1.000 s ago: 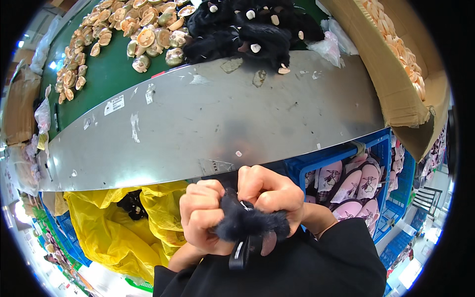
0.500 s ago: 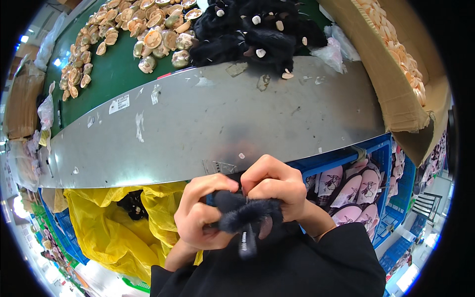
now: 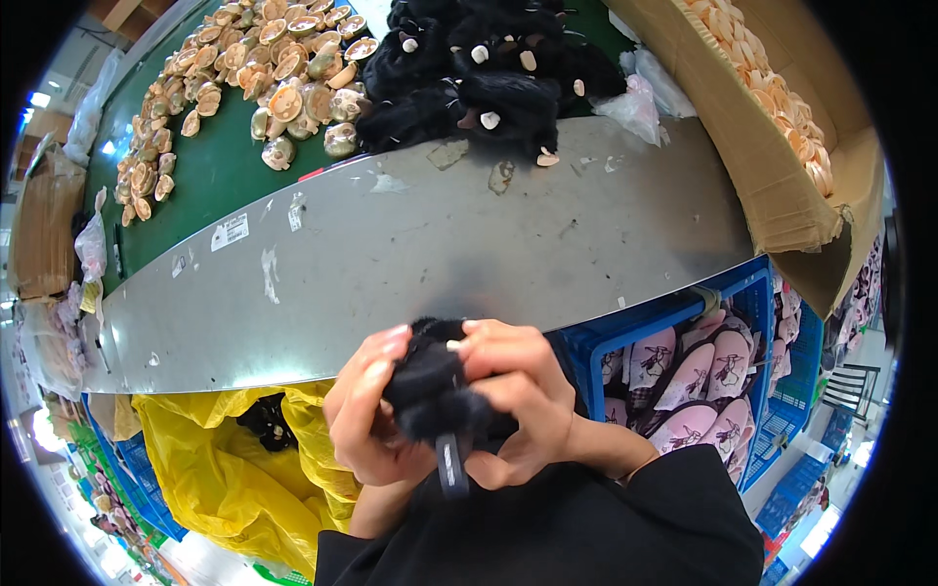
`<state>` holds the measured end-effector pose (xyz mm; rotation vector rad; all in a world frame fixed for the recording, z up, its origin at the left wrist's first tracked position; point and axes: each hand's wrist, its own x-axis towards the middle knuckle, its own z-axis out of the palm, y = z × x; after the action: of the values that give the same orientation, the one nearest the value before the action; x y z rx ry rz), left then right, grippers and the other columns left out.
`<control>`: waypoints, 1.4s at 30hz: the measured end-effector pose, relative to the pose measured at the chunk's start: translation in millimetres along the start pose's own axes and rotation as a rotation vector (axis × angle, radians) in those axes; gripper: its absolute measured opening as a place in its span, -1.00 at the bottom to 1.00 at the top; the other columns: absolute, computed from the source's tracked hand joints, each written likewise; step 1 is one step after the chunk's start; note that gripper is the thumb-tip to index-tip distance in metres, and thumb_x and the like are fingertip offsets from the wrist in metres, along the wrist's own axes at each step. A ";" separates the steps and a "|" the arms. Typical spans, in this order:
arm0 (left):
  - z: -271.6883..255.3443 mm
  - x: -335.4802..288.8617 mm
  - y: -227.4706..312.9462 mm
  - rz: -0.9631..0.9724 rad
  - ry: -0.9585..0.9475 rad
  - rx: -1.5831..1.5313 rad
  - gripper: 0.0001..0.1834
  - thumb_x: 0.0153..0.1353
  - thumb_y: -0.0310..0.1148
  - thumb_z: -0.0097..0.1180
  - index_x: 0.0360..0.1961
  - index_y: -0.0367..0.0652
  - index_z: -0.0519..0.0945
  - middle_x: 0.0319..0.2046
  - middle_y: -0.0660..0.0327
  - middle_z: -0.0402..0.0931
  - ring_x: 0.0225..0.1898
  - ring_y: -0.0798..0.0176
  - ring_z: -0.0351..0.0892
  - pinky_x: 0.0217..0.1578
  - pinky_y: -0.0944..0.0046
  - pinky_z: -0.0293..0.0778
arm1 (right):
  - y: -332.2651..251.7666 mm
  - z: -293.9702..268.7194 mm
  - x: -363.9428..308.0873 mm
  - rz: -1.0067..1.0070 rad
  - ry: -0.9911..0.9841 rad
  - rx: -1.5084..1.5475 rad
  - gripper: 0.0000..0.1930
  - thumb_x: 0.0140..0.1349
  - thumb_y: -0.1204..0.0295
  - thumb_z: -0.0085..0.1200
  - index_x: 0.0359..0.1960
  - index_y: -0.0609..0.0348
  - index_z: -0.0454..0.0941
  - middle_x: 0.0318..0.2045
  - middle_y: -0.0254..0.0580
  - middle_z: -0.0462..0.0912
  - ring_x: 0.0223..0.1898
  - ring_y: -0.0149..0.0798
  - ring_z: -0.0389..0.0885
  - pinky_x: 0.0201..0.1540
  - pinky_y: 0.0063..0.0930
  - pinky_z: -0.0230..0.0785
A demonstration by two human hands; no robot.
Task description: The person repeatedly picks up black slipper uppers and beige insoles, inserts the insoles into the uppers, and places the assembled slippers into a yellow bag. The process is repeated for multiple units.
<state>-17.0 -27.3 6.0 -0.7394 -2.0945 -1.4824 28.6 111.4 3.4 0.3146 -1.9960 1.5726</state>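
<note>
Close to my body, just over the near edge of the metal tabletop (image 3: 420, 234), I hold a black furry plush piece (image 3: 428, 381). A dark fabric label (image 3: 451, 466) hangs from its lower side. My left hand (image 3: 363, 415) is closed around the left of it, and my right hand (image 3: 523, 396) grips it from the right. A small pale bit (image 3: 453, 346) shows by the right fingertips. Several more black plush pieces (image 3: 508, 93) with pale bits on them lie heaped at the table's far side.
Many tan and gold hollow shells (image 3: 286, 102) cover the green surface (image 3: 220, 176) at far left. On the right stands a cardboard box (image 3: 728, 127) of pale orange pieces (image 3: 772, 83). Below are a yellow bag (image 3: 210, 479) with black plush inside and a blue crate (image 3: 586, 361) of pink slippers (image 3: 681, 377).
Both hands have turned the plush piece and shifted slightly left; its bulk now stands upright between them, with the right fingers wrapped lower. The whole view has moved a little.
</note>
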 end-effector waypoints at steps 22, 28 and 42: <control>-6.4 -5.5 9.8 -0.647 -0.279 -0.480 -0.79 0.25 -0.44 0.35 -0.40 -0.24 0.53 -0.41 0.28 0.39 -0.33 0.34 0.30 -0.27 0.36 0.26 | 3.6 -16.1 -4.4 0.620 -0.310 0.343 -0.34 0.12 0.50 0.06 0.32 0.24 0.19 -0.13 -0.10 0.52 -0.16 -0.27 0.56 -0.05 -0.42 0.44; -1.6 -10.9 5.8 -0.339 -0.298 -0.179 -0.79 0.27 -0.40 0.32 -0.37 -0.21 0.51 -0.43 0.22 0.39 -0.39 0.28 0.30 -0.41 0.33 0.26 | -1.1 -12.3 -3.6 0.671 -0.299 0.333 -0.38 0.15 0.55 0.02 0.31 0.27 0.24 -0.11 0.02 0.61 -0.17 -0.15 0.68 -0.01 -0.38 0.50; 1.0 1.2 -12.2 -0.056 -0.477 -0.322 -0.63 0.30 -0.34 0.06 0.06 -0.28 0.64 0.08 -0.11 0.61 0.17 -0.18 0.49 0.20 -0.11 0.37 | -3.6 -18.3 -1.5 0.596 -0.167 0.244 -0.74 0.09 0.59 -0.02 -0.17 0.32 0.60 -0.59 -0.02 0.54 -0.66 -0.26 0.52 -0.54 -0.43 0.35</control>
<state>-26.1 -29.5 -2.0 -1.2709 -2.2424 -1.8424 36.9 127.5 8.1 -0.0764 -2.1467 2.2286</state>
